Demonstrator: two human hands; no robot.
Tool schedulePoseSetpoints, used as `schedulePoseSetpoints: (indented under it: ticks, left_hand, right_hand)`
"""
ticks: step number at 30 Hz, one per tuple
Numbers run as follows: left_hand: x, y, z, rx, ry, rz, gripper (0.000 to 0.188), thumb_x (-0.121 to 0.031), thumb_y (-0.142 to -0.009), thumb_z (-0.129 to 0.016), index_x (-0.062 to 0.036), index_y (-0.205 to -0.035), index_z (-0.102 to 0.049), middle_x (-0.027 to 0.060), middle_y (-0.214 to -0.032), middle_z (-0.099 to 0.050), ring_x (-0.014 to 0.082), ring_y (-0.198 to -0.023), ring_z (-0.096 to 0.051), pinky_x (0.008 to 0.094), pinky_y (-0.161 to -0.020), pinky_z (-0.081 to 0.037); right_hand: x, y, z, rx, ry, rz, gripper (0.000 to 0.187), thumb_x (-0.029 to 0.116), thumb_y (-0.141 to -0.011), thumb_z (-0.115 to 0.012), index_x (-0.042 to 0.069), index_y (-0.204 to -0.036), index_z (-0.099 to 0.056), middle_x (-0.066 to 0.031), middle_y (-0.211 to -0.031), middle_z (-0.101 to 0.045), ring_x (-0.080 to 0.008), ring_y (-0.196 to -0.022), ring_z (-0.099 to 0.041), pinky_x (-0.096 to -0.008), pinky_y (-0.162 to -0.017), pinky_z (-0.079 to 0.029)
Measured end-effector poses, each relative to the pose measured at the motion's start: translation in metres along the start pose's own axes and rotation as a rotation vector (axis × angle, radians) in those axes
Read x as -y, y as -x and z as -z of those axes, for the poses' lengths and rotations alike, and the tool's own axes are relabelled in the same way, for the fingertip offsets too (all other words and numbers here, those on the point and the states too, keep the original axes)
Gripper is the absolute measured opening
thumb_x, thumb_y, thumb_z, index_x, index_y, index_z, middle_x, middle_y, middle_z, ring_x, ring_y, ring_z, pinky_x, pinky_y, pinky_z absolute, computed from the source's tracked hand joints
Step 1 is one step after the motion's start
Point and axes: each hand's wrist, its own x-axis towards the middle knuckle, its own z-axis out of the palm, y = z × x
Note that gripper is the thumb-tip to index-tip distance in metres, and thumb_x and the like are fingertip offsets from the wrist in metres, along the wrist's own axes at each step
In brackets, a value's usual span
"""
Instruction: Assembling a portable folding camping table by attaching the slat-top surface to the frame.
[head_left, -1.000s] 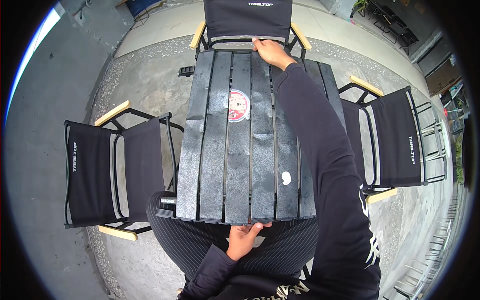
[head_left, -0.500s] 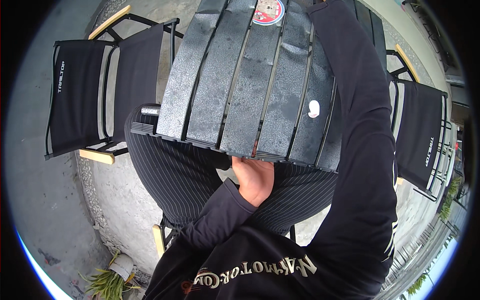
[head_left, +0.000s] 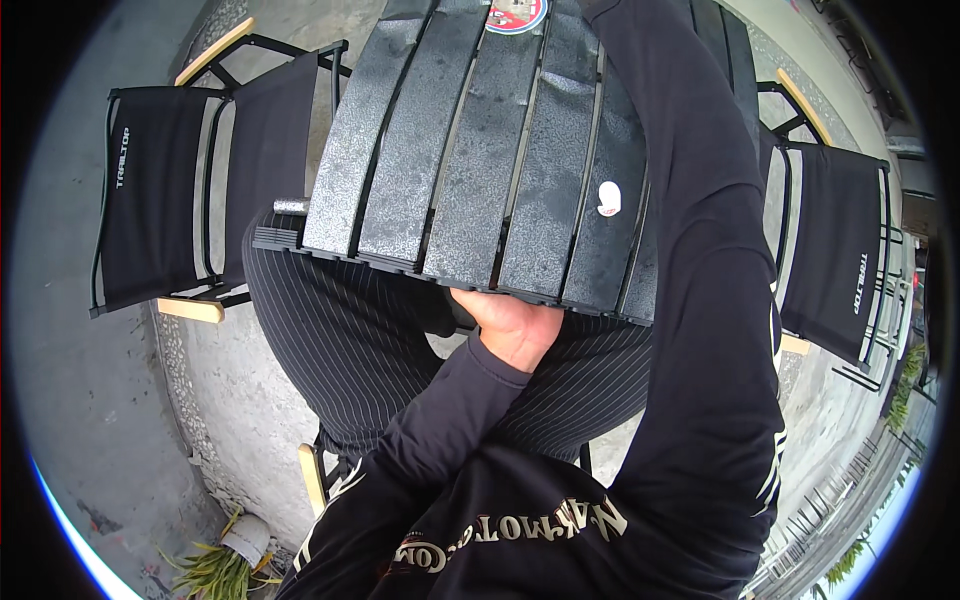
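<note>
Sitting low over the person's lap, the black slatted table has a wet-looking, pebbled sheen, a round red-and-white sticker at its far end and a small white sticker near its right edge. To the left stands a black fabric folding chair on grey concrete ground; another chair stands to the right. The left hand curls under the table's near edge, gripping it. The right arm stretches across the tabletop, its hand out of view.
</note>
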Motion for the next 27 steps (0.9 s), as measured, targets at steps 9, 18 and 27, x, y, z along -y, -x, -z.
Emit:
schedulePoseSetpoints:
  ticks: [9, 18, 27]
  left_hand:
    - [0.001, -0.007, 0.001, 0.009, 0.044, 0.046, 0.076, -0.067, -0.088, -0.034, -0.0097, -0.136, -0.048, 0.0097, -0.137, -0.050, 0.0319, -0.125, -0.048, 0.0484, -0.104, -0.039]
    - [-0.001, -0.013, 0.022, 0.103, -0.068, -0.013, 0.067, -0.062, -0.092, -0.035, -0.0109, -0.134, -0.049, 0.0047, -0.135, -0.052, 0.0262, -0.125, -0.048, 0.0412, -0.106, -0.037]
    - [-0.034, -0.004, 0.007, 0.030, 0.033, -0.006, 0.061, -0.055, -0.095, -0.036, -0.0107, -0.134, -0.048, 0.0060, -0.136, -0.051, 0.0281, -0.124, -0.048, 0.0434, -0.107, -0.036]
  right_hand:
    - [-0.001, 0.001, -0.004, -0.031, 0.021, -0.018, 0.049, 0.036, -0.095, -0.036, 0.000, -0.095, -0.070, -0.0227, -0.104, -0.066, -0.0391, -0.103, -0.061, -0.0478, -0.094, -0.045]
    - [-0.004, 0.010, 0.002, -0.064, -0.224, -0.043, 0.041, 0.033, -0.094, -0.041, 0.002, -0.104, -0.065, -0.0242, -0.112, -0.063, -0.0395, -0.109, -0.058, -0.0471, -0.094, -0.044]
    - [-0.024, -0.005, -0.028, -0.094, -0.238, 0.091, 0.046, 0.034, -0.095, -0.036, -0.001, -0.102, -0.066, -0.0215, -0.111, -0.062, -0.0390, -0.109, -0.056, -0.0465, -0.095, -0.044]
